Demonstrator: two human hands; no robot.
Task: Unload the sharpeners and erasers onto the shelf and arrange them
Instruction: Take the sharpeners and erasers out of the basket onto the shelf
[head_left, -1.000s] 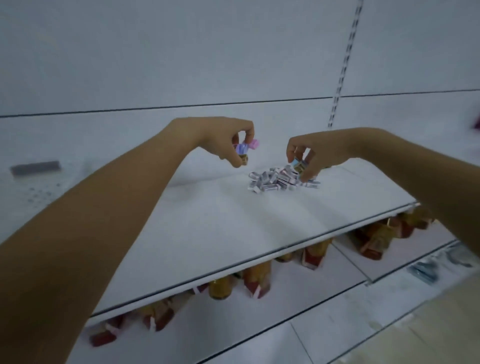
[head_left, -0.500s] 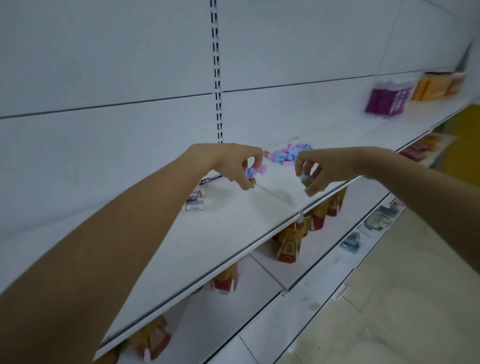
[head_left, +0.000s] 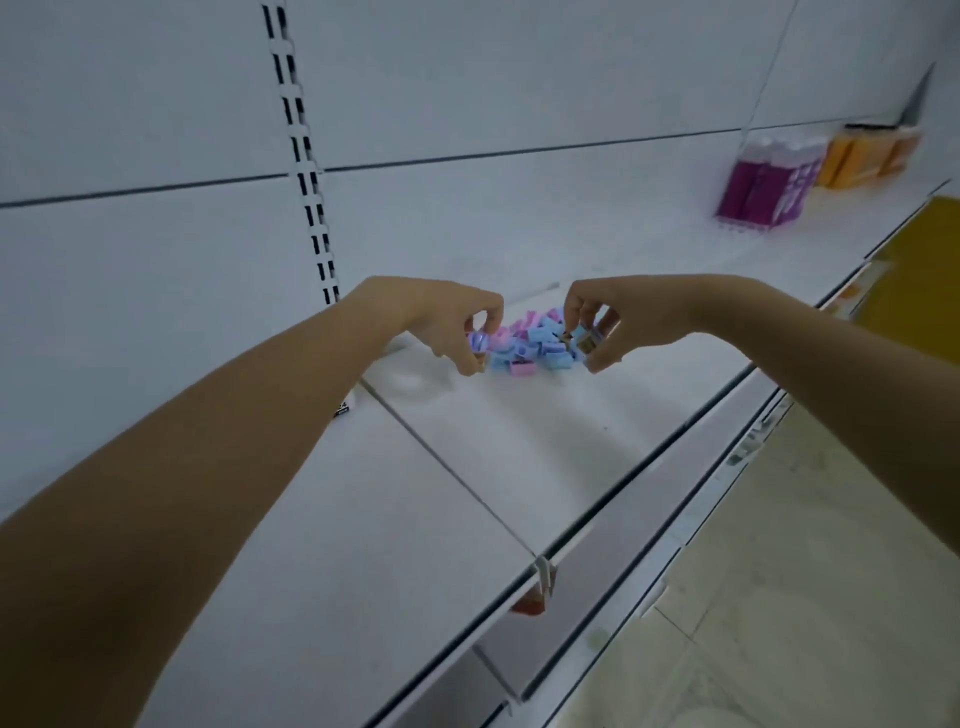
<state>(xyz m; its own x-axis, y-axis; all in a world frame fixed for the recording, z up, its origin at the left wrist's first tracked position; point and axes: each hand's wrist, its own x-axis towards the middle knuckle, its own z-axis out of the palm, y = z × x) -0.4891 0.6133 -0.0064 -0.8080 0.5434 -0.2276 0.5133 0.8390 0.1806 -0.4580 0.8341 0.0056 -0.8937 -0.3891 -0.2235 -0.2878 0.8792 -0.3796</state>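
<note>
A heap of small blue, pink and purple sharpeners (head_left: 530, 345) lies on the white shelf (head_left: 519, 447), near its back. My left hand (head_left: 447, 319) reaches to the heap's left edge and pinches a purple sharpener (head_left: 479, 341) between thumb and fingers. My right hand (head_left: 618, 317) is at the heap's right edge and pinches a blue sharpener (head_left: 588, 339) the same way. Both hands hover just above the shelf surface.
A purple box (head_left: 763, 184) and orange boxes (head_left: 867, 153) stand further right on the same shelf. A slotted upright (head_left: 306, 171) runs up the back panel. Lower shelves (head_left: 597, 571) jut out below, and a beige floor (head_left: 805, 597) lies at the right.
The view swung right, away from the white eraser pile to the coloured sharpener heap. Both hands carried their pinched sharpeners along and now sit at the heap's two sides.
</note>
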